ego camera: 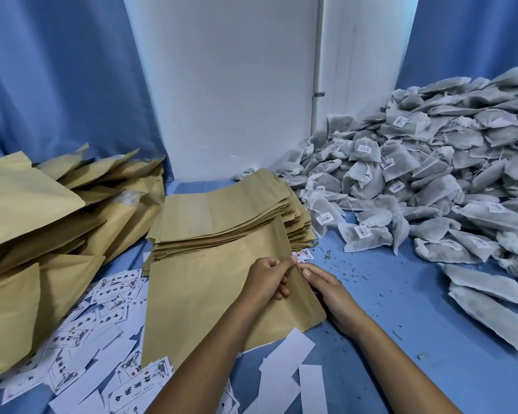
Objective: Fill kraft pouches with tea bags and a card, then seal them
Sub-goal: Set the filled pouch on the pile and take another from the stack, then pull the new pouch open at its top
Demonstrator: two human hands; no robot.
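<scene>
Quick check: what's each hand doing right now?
Left hand: pinching the right edge of the kraft pouch.
Right hand: gripping the same pouch edge, fingers underneath.

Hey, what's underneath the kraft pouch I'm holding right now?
Printed cards and white paper strips poke out from under the kraft pouch on the blue table. Whatever lies beneath its middle is covered.
</scene>
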